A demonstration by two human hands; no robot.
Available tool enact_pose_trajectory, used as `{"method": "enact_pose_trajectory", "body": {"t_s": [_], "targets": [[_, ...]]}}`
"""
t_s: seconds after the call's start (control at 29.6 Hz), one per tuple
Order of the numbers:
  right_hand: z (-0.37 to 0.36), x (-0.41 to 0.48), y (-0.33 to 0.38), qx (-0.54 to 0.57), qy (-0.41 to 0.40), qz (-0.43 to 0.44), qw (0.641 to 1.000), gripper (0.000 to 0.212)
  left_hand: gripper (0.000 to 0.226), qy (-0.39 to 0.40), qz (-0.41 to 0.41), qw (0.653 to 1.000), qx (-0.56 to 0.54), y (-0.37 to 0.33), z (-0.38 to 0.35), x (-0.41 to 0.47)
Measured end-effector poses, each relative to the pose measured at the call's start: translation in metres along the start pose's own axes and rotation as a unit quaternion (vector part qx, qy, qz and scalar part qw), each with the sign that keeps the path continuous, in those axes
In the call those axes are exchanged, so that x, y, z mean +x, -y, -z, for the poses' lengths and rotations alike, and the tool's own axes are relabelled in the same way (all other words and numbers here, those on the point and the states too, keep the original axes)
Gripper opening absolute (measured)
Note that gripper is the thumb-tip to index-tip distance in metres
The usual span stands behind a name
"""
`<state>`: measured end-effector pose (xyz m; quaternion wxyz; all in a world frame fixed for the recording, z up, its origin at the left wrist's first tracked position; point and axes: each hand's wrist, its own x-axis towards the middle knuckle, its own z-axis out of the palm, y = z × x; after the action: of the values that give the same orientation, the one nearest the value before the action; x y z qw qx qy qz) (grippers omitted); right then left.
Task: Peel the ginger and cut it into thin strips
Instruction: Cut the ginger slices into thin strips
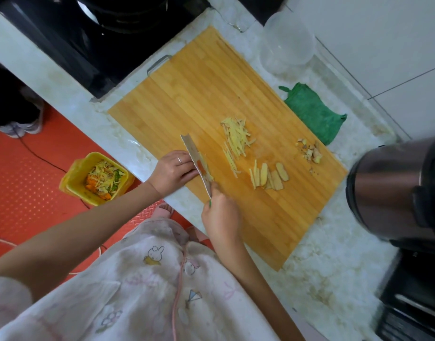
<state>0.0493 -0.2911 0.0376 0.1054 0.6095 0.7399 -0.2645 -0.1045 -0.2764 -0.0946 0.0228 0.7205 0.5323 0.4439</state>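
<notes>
The cutting board (187, 94) lies slantwise on the counter, its left corner close to the counter's front edge and its far half bare wood. At the board's near-left edge the right hand (220, 217) grips the knife (199, 166) by its handle, and the left hand (173, 171) lays fairly straight fingers against the blade, where shreds seem to cling. Pale, thin ginger strips (236, 139) lie mid-board, uncut slices (270, 177) sit beside them, and peel scraps (310, 151) lie near its right edge.

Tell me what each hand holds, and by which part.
Right hand grips the knife by its handle; left hand only touches the blade's flat.
</notes>
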Motion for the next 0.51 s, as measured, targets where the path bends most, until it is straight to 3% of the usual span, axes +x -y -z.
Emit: {"method": "enact_pose_trajectory", "body": {"t_s": [0.37, 0.51], "targets": [[-0.001, 0.011, 0.006, 0.004, 0.007, -0.029, 1.000, 0.044, 0.023, 0.010, -0.003, 1.000, 0.000, 0.001, -0.002, -0.001], [0.009, 0.038, 0.020, -0.008, 0.003, 0.018, 1.000, 0.039, 0.022, 0.014, -0.004, 1.000, -0.001, 0.000, 0.002, 0.002]]}}
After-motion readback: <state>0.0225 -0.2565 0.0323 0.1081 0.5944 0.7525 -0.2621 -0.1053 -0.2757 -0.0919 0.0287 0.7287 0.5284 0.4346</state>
